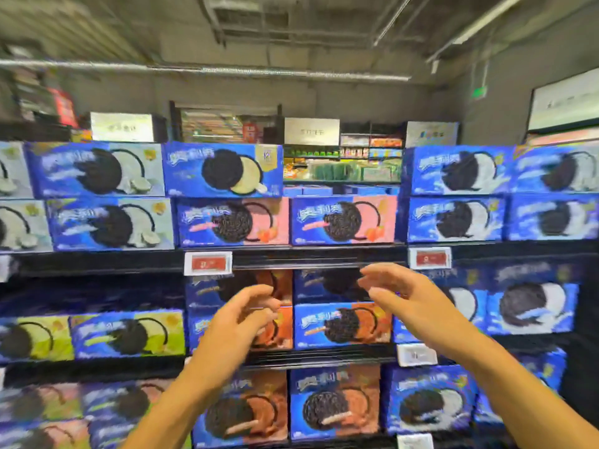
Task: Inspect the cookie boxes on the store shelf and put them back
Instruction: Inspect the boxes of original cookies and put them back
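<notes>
Nearest the camera, two bare forearms rise from the bottom edge. The left hand (246, 314) is raised in front of the middle shelf, fingers loosely curved and spread, holding nothing. The right hand (400, 294) is a little higher, fingers relaxed and pointing left, thumb apart, also holding nothing. Whether either touches a box cannot be told through the blur.

Just behind the hands, on the black metal store shelf (319, 256), stand blue-and-orange cardboard cookie boxes (342, 325), stacked two high, printed with a dark round sandwich cookie. Red-and-white price tags (208, 263) are clipped to the shelf edge above them.

On the top shelf sit blue-and-pink cookie boxes (343, 220), with a blue-and-cream cookie box (223, 170) stacked on the left one. A gap beside that box shows further store aisles beyond, under a grey ceiling with pipes (207, 70).
</notes>
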A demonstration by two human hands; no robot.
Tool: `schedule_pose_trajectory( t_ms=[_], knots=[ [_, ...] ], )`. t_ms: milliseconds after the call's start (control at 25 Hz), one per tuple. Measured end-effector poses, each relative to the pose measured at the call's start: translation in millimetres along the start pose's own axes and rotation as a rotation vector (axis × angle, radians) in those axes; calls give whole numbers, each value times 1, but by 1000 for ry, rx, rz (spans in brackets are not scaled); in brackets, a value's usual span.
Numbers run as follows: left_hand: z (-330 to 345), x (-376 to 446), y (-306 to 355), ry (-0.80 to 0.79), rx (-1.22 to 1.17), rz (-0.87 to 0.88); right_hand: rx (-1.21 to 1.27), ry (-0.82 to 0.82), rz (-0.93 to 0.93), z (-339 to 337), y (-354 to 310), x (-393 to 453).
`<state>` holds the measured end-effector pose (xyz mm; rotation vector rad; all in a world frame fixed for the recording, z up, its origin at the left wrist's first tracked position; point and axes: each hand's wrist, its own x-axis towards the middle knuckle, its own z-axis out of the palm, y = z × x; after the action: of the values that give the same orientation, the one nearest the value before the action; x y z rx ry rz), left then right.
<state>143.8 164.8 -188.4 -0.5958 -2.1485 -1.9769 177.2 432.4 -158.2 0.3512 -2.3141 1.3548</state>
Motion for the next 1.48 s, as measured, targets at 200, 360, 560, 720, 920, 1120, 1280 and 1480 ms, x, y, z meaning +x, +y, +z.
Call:
schedule_pose_trajectory(
  t_ms=[200,360,560,720,920,1120,1280,1480],
  knots=[
    [80,76,53,-138,-39,139,-64,229,-86,-96,-2,33],
    [142,131,97,-178,-48,177,-173,435,-120,-177,10,63],
    [193,192,131,-130,27,246,-130,636,-21,-244,41,104],
    [225,226,137,-88,108,241,-99,670,83,-267,71,124],
    [244,253,132,-63,110,179,-93,656,104,-282,86,137],
    [256,262,129,-102,146,160,-73,631,101,-283,91,146],
    [262,269,129,-175,107,126,-20,589,143,-280,93,150],
    [263,268,130,-116,90,181,24,610,136,-278,92,150]
  ],
)
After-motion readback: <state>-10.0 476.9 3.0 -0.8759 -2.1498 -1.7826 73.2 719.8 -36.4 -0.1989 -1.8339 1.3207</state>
